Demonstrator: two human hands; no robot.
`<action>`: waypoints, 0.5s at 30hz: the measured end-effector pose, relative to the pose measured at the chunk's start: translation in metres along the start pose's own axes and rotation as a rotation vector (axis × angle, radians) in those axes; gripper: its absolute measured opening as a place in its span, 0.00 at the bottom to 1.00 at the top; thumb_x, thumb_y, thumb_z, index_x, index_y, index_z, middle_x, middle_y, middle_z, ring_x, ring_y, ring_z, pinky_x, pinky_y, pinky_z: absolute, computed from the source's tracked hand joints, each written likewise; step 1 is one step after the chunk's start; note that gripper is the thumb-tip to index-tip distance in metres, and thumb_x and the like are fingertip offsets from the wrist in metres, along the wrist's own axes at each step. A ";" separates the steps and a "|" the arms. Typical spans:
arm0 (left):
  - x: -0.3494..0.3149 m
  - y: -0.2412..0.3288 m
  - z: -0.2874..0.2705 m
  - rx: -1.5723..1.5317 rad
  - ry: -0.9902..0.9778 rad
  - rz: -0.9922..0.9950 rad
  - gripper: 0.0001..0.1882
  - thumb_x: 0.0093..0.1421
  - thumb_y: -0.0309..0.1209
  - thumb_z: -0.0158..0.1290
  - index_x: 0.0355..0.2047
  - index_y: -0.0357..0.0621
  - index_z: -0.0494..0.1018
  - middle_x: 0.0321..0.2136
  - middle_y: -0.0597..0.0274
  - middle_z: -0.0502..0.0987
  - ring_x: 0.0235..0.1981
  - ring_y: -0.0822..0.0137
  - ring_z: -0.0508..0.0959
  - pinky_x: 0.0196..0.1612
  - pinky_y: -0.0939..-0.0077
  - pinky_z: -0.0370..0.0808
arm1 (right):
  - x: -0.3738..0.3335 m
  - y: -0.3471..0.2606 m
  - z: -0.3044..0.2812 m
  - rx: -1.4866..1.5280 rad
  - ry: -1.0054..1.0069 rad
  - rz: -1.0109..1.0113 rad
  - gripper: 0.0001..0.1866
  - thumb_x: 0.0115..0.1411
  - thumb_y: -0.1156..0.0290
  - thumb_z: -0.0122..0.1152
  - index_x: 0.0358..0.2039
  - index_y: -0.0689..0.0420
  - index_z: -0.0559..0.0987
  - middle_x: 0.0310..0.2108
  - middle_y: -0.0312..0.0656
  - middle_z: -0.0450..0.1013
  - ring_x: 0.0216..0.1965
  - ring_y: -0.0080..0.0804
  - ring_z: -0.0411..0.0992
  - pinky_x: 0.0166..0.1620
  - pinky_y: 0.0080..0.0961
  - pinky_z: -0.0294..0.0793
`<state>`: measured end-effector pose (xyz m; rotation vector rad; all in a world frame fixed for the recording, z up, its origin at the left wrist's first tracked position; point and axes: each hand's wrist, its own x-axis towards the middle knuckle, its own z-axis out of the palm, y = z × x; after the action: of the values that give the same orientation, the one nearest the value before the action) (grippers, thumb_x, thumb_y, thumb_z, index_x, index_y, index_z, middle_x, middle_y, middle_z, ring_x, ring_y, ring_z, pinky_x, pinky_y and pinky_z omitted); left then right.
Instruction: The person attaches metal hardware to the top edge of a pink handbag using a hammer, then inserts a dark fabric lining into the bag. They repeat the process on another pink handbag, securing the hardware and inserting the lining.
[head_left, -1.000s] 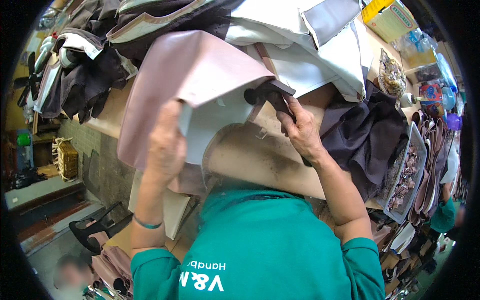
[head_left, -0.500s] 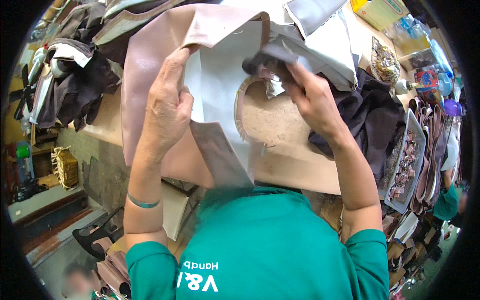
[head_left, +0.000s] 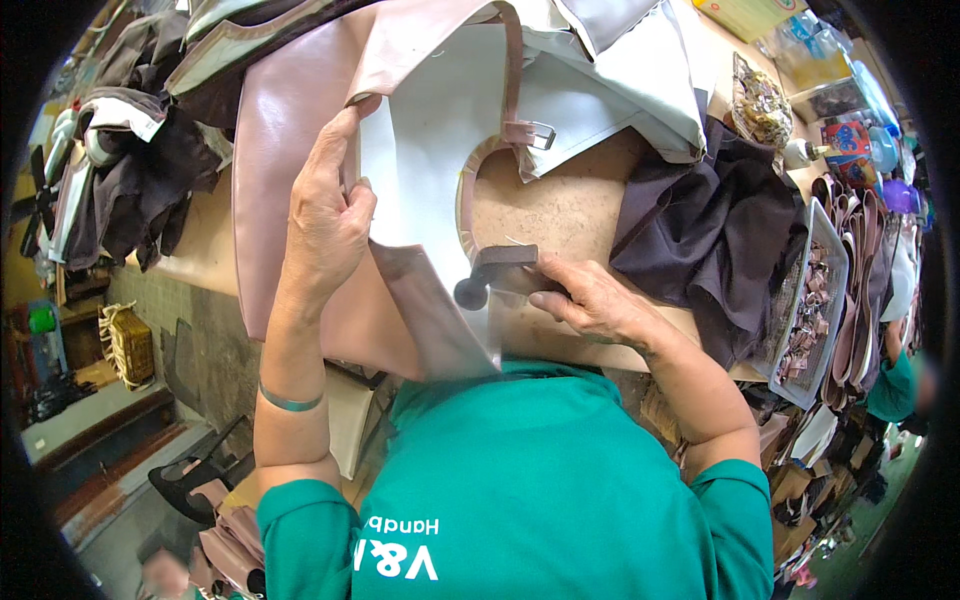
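A pink leather bag piece [head_left: 285, 190] with a pale lining [head_left: 430, 110] lies across the table before me. My left hand [head_left: 330, 210] grips its folded edge, thumb bent on the near side and the fingertips partly hidden. A narrow pink strap [head_left: 513, 70] with a small metal buckle [head_left: 542, 135] runs along the far side of the opening. In my right hand [head_left: 595, 300] is a dark hammer [head_left: 508, 257] with a rounded end, held over the curved, notched edge near the piece's lower right. My fingers cover part of its handle.
Dark fabric [head_left: 710, 230] is heaped to the right, beside a grey basket [head_left: 822, 300] of small pink pieces. Dark bag parts [head_left: 150, 180] pile up at the left. White panels [head_left: 630, 90] lie at the back. Another person's arm [head_left: 890, 385] shows at the far right.
My right hand has come down toward me with the hammer, from beside the buckle to the lower curved edge. The buckle is now uncovered. My left hand keeps its grip.
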<state>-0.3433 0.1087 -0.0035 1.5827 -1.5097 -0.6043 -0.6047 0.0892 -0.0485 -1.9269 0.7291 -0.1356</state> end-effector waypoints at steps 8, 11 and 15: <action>-0.002 -0.003 0.000 -0.017 0.013 0.023 0.32 0.45 0.11 0.38 0.54 0.40 0.57 0.50 0.63 0.65 0.34 0.79 0.66 0.35 0.87 0.65 | -0.021 -0.004 -0.001 -0.145 0.217 -0.059 0.21 0.49 0.75 0.53 0.47 0.58 0.66 0.33 0.51 0.71 0.33 0.49 0.71 0.33 0.36 0.71; -0.003 -0.001 -0.001 -0.050 -0.012 -0.046 0.31 0.45 0.11 0.37 0.53 0.40 0.58 0.51 0.62 0.64 0.43 0.76 0.67 0.42 0.84 0.65 | -0.024 -0.022 0.003 -0.331 0.437 -0.352 0.26 0.47 0.78 0.52 0.50 0.54 0.64 0.33 0.46 0.72 0.29 0.44 0.72 0.30 0.32 0.73; 0.004 -0.008 0.001 0.057 -0.026 0.154 0.27 0.43 0.11 0.39 0.46 0.39 0.64 0.47 0.54 0.67 0.35 0.68 0.72 0.33 0.81 0.69 | -0.024 -0.005 0.010 -0.669 0.100 -0.147 0.30 0.44 0.76 0.52 0.51 0.58 0.63 0.33 0.47 0.71 0.23 0.39 0.71 0.25 0.30 0.72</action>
<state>-0.3393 0.1042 -0.0102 1.4890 -1.6640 -0.5007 -0.6183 0.1121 -0.0438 -2.6296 0.7574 -0.0839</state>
